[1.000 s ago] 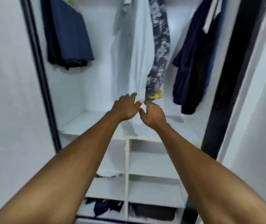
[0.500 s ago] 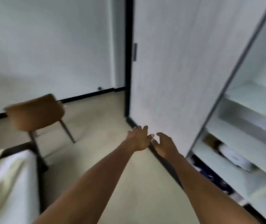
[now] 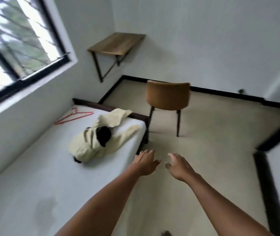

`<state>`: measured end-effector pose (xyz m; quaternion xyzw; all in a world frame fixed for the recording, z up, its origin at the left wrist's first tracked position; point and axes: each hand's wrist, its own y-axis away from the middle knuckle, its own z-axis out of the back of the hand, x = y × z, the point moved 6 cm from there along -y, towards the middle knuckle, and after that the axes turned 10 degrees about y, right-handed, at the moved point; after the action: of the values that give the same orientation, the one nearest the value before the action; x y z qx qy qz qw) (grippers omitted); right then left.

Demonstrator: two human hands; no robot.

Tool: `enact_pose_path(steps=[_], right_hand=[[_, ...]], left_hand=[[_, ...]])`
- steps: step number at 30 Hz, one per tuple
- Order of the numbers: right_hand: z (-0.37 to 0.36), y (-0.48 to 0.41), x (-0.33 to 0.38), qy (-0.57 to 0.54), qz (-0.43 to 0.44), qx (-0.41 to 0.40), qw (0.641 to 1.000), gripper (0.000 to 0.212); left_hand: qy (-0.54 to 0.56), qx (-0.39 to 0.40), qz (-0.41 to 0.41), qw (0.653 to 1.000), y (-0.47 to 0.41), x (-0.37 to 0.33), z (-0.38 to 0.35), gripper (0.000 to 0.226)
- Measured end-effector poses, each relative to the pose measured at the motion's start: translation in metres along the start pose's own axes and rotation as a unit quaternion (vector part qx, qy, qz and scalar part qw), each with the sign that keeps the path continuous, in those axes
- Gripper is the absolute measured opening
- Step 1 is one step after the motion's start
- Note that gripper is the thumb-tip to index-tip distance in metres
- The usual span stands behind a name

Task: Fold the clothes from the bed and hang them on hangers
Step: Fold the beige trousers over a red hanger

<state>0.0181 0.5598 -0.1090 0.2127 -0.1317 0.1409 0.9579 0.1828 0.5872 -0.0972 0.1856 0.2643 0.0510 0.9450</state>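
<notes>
**Head view: both grips wide and bare beside the bed**

Head camera looks down along two outstretched forearms. The left grip [image 3: 146,163] and right grip [image 3: 181,166] hang side by side, close but apart. Both are palm down with fingers straight and loosely spread, and each is wide and holds nothing. The left grip is over the side edge of the bed [image 3: 33,167], near its foot corner. The right grip is over the floor [image 3: 212,142].

The clothes [image 3: 88,143] lie in a crumpled heap on the bed at 10 o'clock from the grips, near them but not touched. Most of the heap is a pale yellow garment. One of its sleeves trails toward the mattress edge at 3 o'clock of the heap, and another part is draped onto the dark footboard at 1 o'clock. A black piece [image 3: 103,134] shows in the middle of the heap, and a little more black peeks out at its 7 o'clock end.

A thin red hanger [image 3: 74,115] lies flat on the mattress at 11 o'clock from the heap, apart from it and near the wall.

A brown chair [image 3: 168,96] stands on the floor at 12 o'clock from the grips, just beside the foot of the bed. A wooden counter [image 3: 117,42] is fixed to the wall at 11 o'clock, beyond the chair. A window [image 3: 16,48] fills the frame's 10 o'clock corner.
</notes>
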Motion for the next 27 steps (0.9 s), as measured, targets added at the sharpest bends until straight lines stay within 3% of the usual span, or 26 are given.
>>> enact_pose_path(steps=[6, 11, 20, 27], right_hand=[[0.007, -0.097, 0.099, 0.072, 0.150, 0.083, 0.983, 0.062], [-0.008, -0.162, 0.176, 0.122, 0.223, 0.114, 0.961, 0.062], [-0.061, -0.249, 0.278, 0.172, 0.264, 0.182, 0.932, 0.055], [-0.085, -0.361, 0.370, 0.138, 0.280, 0.232, 0.922, 0.033]], left_hand=[[0.101, -0.097, 0.175, 0.975, 0.004, 0.119, 0.073, 0.072], [0.101, -0.144, 0.252, 0.952, 0.022, 0.188, 0.103, 0.065], [0.119, -0.127, 0.299, 0.938, -0.022, 0.303, 0.135, 0.060], [0.146, -0.134, 0.323, 0.926, -0.100, 0.370, 0.173, 0.068]])
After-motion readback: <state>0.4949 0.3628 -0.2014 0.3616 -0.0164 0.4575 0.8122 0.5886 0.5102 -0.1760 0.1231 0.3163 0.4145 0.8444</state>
